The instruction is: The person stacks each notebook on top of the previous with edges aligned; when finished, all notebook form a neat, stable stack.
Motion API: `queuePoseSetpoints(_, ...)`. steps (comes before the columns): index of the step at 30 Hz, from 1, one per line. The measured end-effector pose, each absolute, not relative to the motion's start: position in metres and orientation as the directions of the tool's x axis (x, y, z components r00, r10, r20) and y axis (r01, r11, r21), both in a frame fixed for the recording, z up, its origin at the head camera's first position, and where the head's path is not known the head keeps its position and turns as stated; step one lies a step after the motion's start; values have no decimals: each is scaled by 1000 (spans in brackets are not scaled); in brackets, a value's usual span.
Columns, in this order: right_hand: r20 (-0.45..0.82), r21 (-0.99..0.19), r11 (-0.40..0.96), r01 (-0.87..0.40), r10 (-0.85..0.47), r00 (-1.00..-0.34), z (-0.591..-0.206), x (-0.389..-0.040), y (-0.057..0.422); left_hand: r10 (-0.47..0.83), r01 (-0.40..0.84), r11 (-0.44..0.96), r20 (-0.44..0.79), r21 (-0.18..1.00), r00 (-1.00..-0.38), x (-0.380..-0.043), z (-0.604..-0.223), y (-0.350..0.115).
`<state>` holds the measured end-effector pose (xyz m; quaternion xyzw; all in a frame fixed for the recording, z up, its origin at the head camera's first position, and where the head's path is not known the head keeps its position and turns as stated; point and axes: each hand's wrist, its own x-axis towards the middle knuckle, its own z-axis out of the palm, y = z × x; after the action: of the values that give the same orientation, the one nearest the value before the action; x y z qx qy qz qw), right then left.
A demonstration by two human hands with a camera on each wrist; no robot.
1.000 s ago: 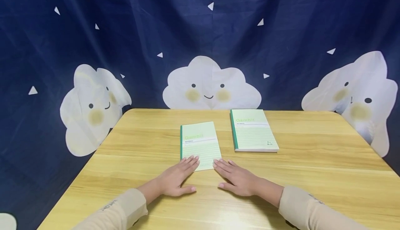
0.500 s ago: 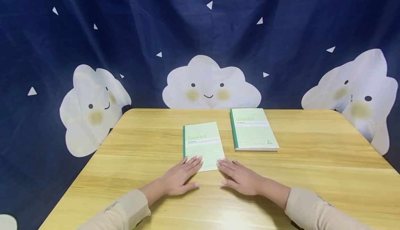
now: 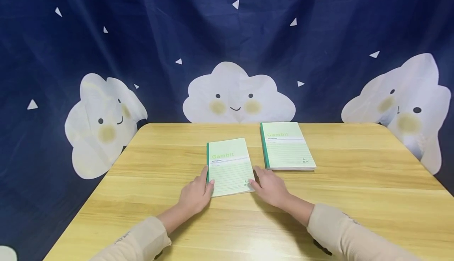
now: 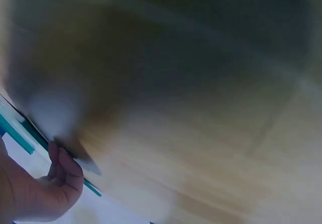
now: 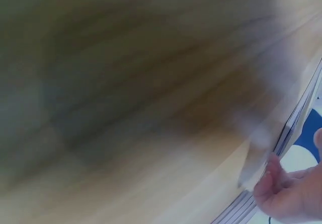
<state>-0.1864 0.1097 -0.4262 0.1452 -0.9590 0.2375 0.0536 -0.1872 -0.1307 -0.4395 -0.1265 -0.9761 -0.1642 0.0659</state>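
Observation:
A pale green notebook [image 3: 228, 172] with a dark green spine and "Gambit" on its cover lies front up on the table, slightly turned. My left hand [image 3: 194, 194] grips its lower left side, thumb on the cover and fingers along the spine. On the lower right side, my right hand [image 3: 272, 189] holds the edge between thumb and fingers. Curled fingertips [image 4: 68, 171] meet the green spine in the left wrist view. The right wrist view has fingers [image 5: 271, 181] bent at the page edges. Fingertips are partly hidden in the head view.
Another notebook stack [image 3: 289, 148] of the same look, thicker, lies at the back right, just beyond my right hand. The light wooden table [image 3: 149, 182] ends at a dark blue curtain [image 3: 159, 28] printed with smiling clouds.
Both hands have gone from lying flat over the notebook's lower corners to gripping its left and right sides. The notebook shifted slightly right at first. The thicker stack stayed in place.

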Motion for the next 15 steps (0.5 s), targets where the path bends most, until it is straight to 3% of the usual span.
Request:
queuePoseSetpoints(5,38,-425,878,-219,-225,-974,-423,-188,97,152,182,933,117,310,-981,-185,-439,-123)
queuePoseSetpoints(15,5,-426,872,-241,-264,-964,-422,-187,88,128,165,935,135,313,-982,-187,-435,-105)
